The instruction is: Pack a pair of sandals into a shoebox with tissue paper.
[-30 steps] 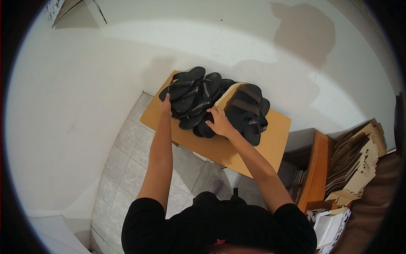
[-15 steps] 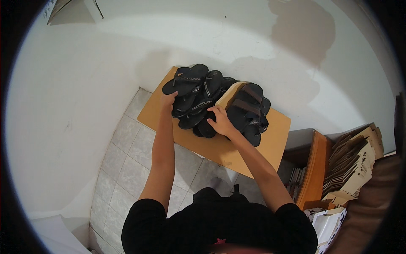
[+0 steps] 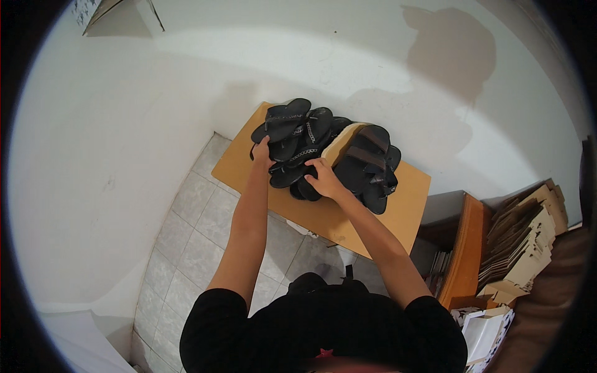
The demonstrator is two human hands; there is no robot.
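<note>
A pile of black sandals lies on a tan table top (image 3: pixel 407 186). At its left end, my left hand (image 3: pixel 262 151) is closed around the near end of a black thong sandal (image 3: pixel 285 121), thumb on top. Another dark sole edge shows just left of that hand. My right hand (image 3: pixel 325 180) rests against the pile's near side, thumb and forefinger apart, touching a black sandal with a chain-like strap (image 3: pixel 292 174). Right of it, a black sandal with brown straps (image 3: pixel 367 155) leans beside a cream-coloured slab (image 3: pixel 343 142). Fingertips under the soles are hidden.
White walls (image 3: pixel 155 112) meet behind and left of the table. To the right stands an orange-brown wooden cabinet (image 3: pixel 461 248) with flattened cardboard pieces (image 3: pixel 519 239) on it. Grey tiles (image 3: pixel 193 248) cover the floor. A white box (image 3: pixel 485 332) sits at lower right.
The view has shifted slightly. My left hand has moved a little to the right along the pile, and a sole edge now shows left of it. My right hand stays nearly in place.
</note>
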